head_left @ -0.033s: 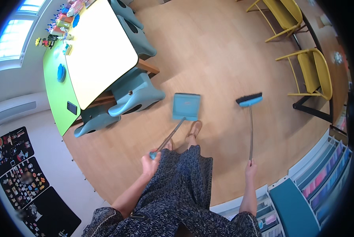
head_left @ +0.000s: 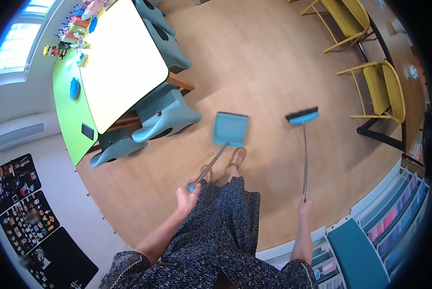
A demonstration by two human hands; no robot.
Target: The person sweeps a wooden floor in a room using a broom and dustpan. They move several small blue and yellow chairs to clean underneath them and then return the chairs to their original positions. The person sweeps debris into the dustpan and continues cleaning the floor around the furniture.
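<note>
My left hand point(head_left: 187, 196) is wrapped round the blue grip at the end of a dustpan's long grey handle. The light blue dustpan point(head_left: 231, 129) is in front of my feet, its wide edge facing away from me. Out to the right, my right hand point(head_left: 304, 205) closes round the lower end of a broom's thin grey stick. The broom point(head_left: 303, 116) has a blue head with dark bristles, which point away from me, well to the right of the dustpan and apart from it.
A table point(head_left: 124, 62) with a bright top and green edge stands at left, blue-grey chairs point(head_left: 165, 113) tucked along it. A phone point(head_left: 87, 131) lies on it. Yellow chairs point(head_left: 382, 89) stand at right by a brown table. Drawers and a teal-topped unit point(head_left: 358, 253) are at lower right.
The dustpan and my left hand have shifted slightly right. The broom head has moved a little away from me and to the left. Both hands keep their hold.
</note>
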